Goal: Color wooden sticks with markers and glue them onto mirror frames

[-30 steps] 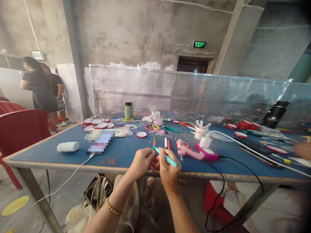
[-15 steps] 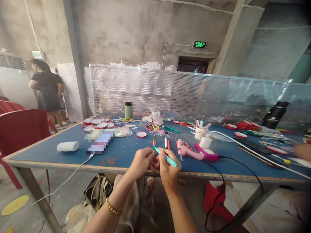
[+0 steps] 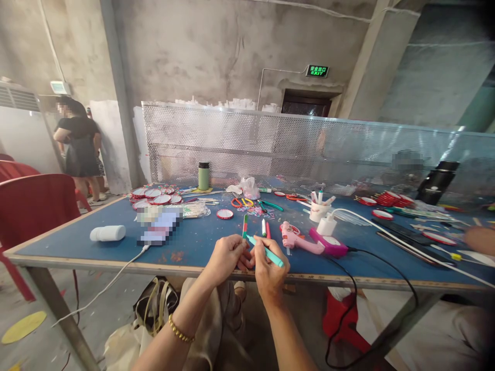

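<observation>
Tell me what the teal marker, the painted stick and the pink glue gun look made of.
Teal marker: smooth matte plastic, evenly coloured. Painted stick: probably wood, thin and flat, with red and green bands. Pink glue gun: moulded glossy plastic, likely.

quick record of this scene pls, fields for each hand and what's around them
left hand: pinching a green and red stick
right hand: gripping a teal marker, tip at the stick
surface: blue table
nearby: pink glue gun, cup of pens, white bottle
others: person standing far left
</observation>
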`<state>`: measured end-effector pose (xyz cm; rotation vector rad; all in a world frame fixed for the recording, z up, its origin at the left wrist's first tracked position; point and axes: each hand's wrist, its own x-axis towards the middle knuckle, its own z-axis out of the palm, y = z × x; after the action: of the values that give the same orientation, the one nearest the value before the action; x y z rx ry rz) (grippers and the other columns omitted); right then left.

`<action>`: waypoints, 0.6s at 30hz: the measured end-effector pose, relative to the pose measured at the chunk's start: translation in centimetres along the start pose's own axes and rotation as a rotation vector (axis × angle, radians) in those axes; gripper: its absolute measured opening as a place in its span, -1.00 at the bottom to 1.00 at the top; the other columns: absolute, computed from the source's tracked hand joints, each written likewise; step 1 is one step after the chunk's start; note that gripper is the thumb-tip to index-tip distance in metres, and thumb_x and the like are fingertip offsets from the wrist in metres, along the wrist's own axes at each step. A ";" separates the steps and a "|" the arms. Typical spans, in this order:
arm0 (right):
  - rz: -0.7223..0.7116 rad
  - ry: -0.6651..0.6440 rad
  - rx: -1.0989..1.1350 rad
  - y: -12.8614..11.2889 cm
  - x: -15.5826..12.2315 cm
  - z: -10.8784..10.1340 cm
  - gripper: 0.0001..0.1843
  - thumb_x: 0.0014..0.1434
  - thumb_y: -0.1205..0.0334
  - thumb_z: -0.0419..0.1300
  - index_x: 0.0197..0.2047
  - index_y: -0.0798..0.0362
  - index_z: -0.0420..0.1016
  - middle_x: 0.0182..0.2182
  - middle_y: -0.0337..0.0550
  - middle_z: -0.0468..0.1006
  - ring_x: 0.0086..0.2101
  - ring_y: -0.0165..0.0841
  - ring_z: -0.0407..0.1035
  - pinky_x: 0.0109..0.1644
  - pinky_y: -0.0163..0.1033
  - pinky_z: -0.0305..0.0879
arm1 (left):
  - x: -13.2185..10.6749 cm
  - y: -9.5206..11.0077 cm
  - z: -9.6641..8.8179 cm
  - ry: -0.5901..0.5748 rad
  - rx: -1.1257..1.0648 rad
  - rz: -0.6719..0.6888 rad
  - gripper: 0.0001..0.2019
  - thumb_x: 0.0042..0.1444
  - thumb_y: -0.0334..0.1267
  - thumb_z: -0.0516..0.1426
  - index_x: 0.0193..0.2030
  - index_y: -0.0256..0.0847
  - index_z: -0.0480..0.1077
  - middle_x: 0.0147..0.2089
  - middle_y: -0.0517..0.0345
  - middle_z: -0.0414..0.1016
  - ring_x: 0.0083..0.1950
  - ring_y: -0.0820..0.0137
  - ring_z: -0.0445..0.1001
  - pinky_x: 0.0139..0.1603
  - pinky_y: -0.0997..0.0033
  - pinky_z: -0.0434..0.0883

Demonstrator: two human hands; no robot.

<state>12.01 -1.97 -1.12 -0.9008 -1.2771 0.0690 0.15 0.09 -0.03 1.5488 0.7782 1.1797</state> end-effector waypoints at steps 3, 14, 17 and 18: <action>-0.007 -0.006 -0.001 0.0 0.0 0.0 -0.74 0.32 0.15 0.12 -0.28 0.11 0.54 -0.53 -0.21 0.53 -0.60 -0.44 0.38 -0.53 -0.36 0.33 | 0.0 0.0 0.0 -0.001 -0.001 -0.001 -0.60 0.14 0.10 0.14 -0.37 -0.27 0.35 -0.45 0.12 0.51 -0.51 0.42 0.55 -0.55 0.53 0.47; -0.002 -0.022 0.000 -0.1 0.2 0.1 -0.73 0.32 0.13 0.11 -0.26 0.11 0.55 -0.52 -0.17 0.55 -0.57 -0.42 0.41 -0.53 -0.36 0.33 | 0.0 0.1 0.1 0.002 0.011 0.003 -0.57 0.13 0.15 0.14 -0.42 -0.25 0.33 -0.52 0.15 0.49 -0.53 0.41 0.54 -0.54 0.51 0.48; -0.004 -0.038 0.003 -0.1 0.3 0.2 -0.73 0.32 0.12 0.11 -0.27 0.10 0.55 -0.52 -0.17 0.56 -0.57 -0.42 0.41 -0.54 -0.36 0.33 | -0.1 0.1 0.1 0.006 0.015 0.009 -0.55 0.13 0.16 0.14 -0.43 -0.25 0.33 -0.54 0.15 0.49 -0.53 0.42 0.53 -0.54 0.52 0.47; -0.007 -0.043 0.007 -0.1 0.3 0.2 -0.73 0.33 0.12 0.11 -0.27 0.10 0.55 -0.52 -0.17 0.56 -0.57 -0.42 0.41 -0.54 -0.36 0.33 | -0.1 0.2 0.1 0.006 0.015 0.011 -0.55 0.13 0.17 0.14 -0.43 -0.25 0.34 -0.54 0.15 0.48 -0.53 0.43 0.53 -0.54 0.53 0.46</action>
<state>11.93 -1.82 -0.84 -0.8931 -1.3191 0.0882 0.20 -0.05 0.12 1.5646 0.7855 1.1891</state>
